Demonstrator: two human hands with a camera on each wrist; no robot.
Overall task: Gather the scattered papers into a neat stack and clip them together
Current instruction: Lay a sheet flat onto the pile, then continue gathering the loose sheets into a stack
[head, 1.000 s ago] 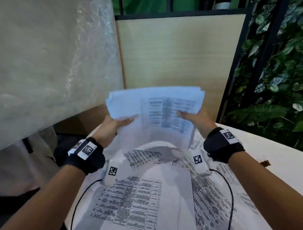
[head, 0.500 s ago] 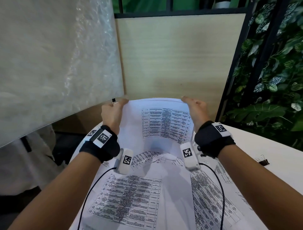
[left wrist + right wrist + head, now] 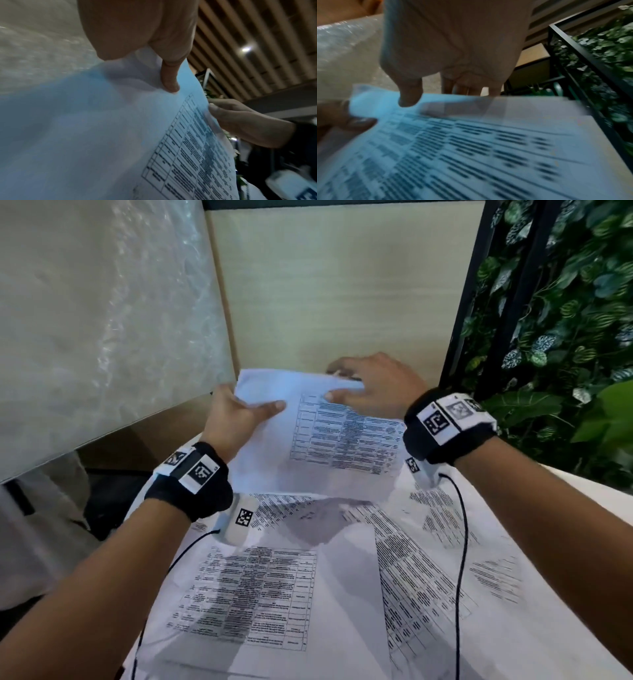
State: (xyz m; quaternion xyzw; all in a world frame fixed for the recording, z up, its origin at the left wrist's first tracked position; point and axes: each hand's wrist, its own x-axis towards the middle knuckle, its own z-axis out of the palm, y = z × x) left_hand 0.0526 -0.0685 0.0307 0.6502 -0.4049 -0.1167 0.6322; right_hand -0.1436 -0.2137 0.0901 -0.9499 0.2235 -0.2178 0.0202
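A stack of printed sheets (image 3: 325,446) with tables on them hangs tilted above the table. My left hand (image 3: 260,409) grips its far left corner, thumb on top and fingers hidden underneath. My right hand (image 3: 334,383) holds the far edge near the middle, thumb on the top sheet and fingers curled behind the edge. The left wrist view shows my left thumb (image 3: 169,79) pressing the stack (image 3: 102,135), with the right hand (image 3: 240,119) beyond. In the blurred right wrist view my thumb (image 3: 409,94) sits on the stack (image 3: 471,148). No clip is in view.
Several more printed sheets (image 3: 260,590) lie scattered and overlapping on the white table (image 3: 582,494) under my forearms. A bubble-wrapped panel (image 3: 102,320) stands at the left and a wooden board (image 3: 342,285) behind. A black frame with green plants (image 3: 565,320) is at the right.
My right hand has moved from the stack's right side to its far edge. My left hand now grips the far left corner. The stack has turned and tilted.
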